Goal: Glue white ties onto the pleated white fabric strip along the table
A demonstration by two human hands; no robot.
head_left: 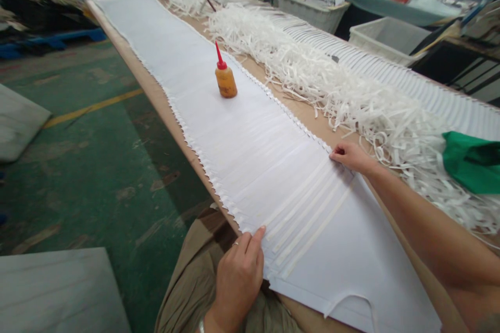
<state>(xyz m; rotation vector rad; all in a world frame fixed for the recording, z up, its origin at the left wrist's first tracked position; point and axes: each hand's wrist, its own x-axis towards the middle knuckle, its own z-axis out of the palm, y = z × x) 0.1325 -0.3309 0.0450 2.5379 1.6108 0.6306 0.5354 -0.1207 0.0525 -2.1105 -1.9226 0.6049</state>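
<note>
1. One camera, worn on the person's head, looks forward and down from above the lap (pixel 187 276)
2. It stands nearest the left hand (pixel 239 270), low in the middle of the view, and the right hand (pixel 349 156), reaching in from the right
3. It faces obliquely along the counter (pixel 304 114), which recedes toward the upper left
4. Farther off, the view takes in green floor (pixel 97 166) at left and tubs (pixel 386 39) at upper right
</note>
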